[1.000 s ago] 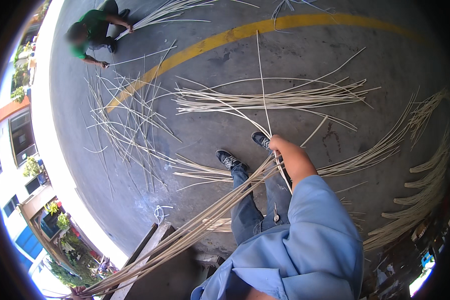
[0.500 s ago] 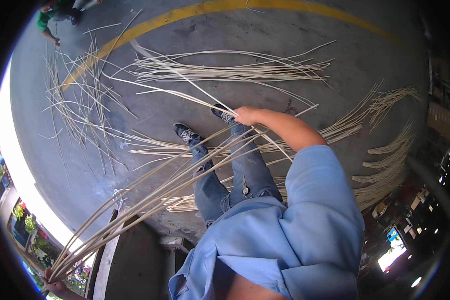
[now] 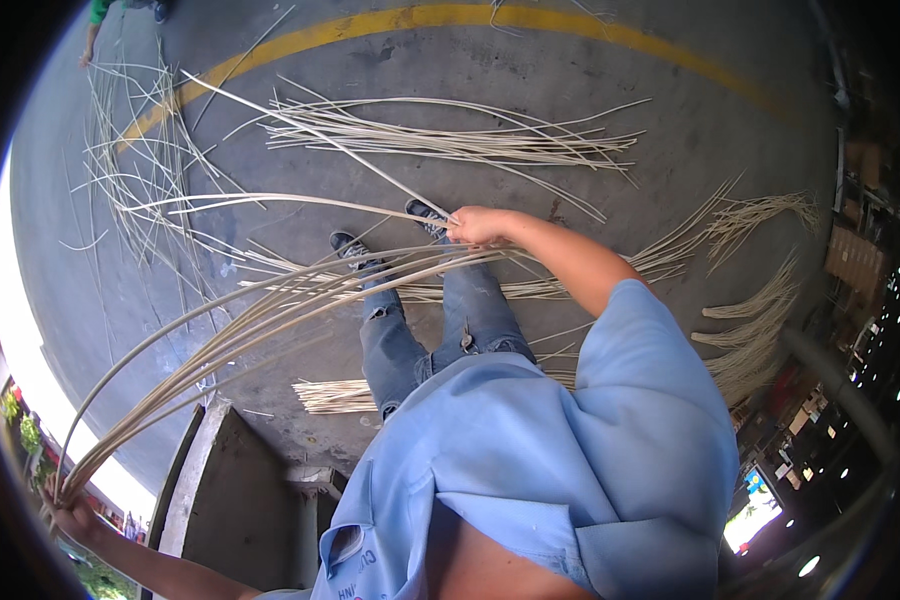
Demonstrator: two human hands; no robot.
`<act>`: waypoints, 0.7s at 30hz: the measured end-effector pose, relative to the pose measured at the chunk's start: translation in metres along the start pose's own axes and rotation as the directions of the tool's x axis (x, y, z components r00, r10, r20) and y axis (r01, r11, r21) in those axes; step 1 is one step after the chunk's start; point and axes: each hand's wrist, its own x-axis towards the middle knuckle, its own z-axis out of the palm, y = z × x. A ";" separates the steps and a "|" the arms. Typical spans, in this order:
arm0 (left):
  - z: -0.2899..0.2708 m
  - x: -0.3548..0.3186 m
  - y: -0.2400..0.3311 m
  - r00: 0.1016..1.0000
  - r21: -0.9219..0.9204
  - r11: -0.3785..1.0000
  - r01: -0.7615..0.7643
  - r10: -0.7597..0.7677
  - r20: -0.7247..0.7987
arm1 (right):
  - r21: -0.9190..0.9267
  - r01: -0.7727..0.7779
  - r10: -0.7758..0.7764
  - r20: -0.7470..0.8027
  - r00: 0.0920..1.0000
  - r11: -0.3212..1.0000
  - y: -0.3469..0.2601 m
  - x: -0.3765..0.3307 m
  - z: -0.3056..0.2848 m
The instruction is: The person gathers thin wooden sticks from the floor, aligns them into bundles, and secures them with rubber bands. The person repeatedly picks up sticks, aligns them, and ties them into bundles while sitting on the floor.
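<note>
My left hand (image 3: 76, 520), far out at the lower left, is closed around the ends of a bundle of long pale canes (image 3: 235, 335). The bundle arches across my legs, and its far ends reach just below my right hand (image 3: 478, 226). Closed fingers of the right hand grip a few canes (image 3: 370, 171) that stretch out to the left over the floor. Whether that hand also touches the bundle's ends, I cannot tell. More canes (image 3: 440, 292) lie on the floor behind my legs.
Ahead is a loose pile of canes (image 3: 450, 140); a tangled heap (image 3: 155, 190) spreads at the left. Several bundles (image 3: 755, 325) lie at the right. Near my left side stands a concrete block (image 3: 235, 480). Another person's hand (image 3: 87, 58) shows at the upper left.
My left hand has moved outward and up, bringing its forearm into view. The bundle bows more. The right hand has shifted slightly left, and its canes have swung. The other person is less in view.
</note>
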 end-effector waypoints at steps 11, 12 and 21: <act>-0.011 -0.061 -0.029 0.984 -0.024 0.998 -0.052 0.055 0.171 | -0.031 0.334 -0.334 -0.176 0.926 0.942 -0.184 -0.094 -0.094; -0.020 -0.062 -0.016 0.986 -0.059 0.994 -0.090 0.097 0.134 | -0.066 0.325 -0.326 -0.369 0.870 0.943 -0.170 -0.108 -0.121; -0.048 -0.151 0.032 0.968 -0.135 0.959 -0.249 0.252 0.009 | -0.722 0.031 -0.699 -0.657 0.284 0.691 -0.085 -0.304 -0.242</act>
